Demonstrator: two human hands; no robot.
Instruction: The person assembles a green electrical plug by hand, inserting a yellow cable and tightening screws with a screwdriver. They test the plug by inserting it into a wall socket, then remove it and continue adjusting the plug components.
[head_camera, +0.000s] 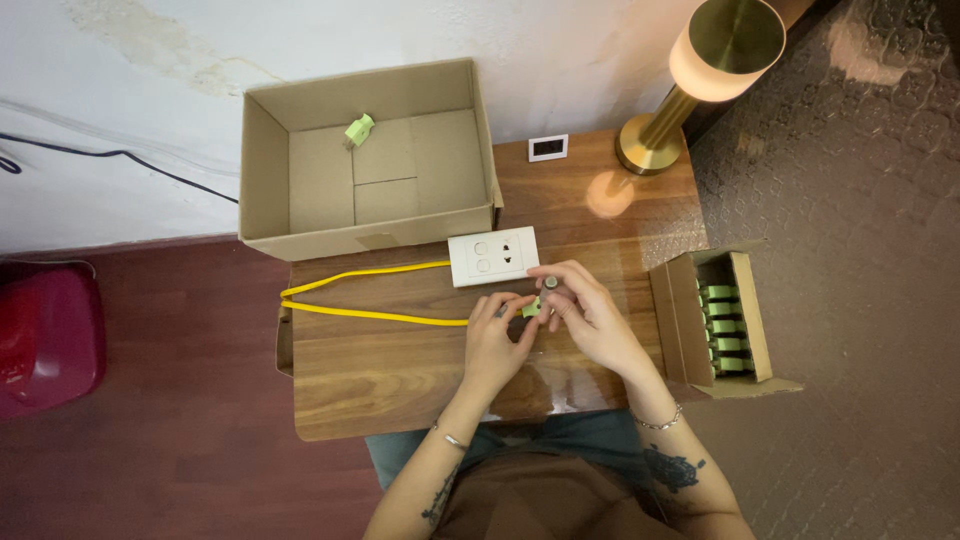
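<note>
Green plug piece (531, 308): sitting between both hands above the wooden table (400, 370), just below the white socket plate (493, 256). Left hand (495, 345) pinching it; right hand (590, 315) gripping its far end. Yellow cable (360, 295) looping leftward. Judgement: steadying it near the table is helping. Beyond: open cardboard box (265, 170), small carton (690, 320) of green parts, brass lamp (690, 90).

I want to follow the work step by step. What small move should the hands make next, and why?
Probably bring the small green plug, pinched between left hand and right hand, up to the white plastic socket plate: it lies just above the fingers, on the yellow cable.
</note>
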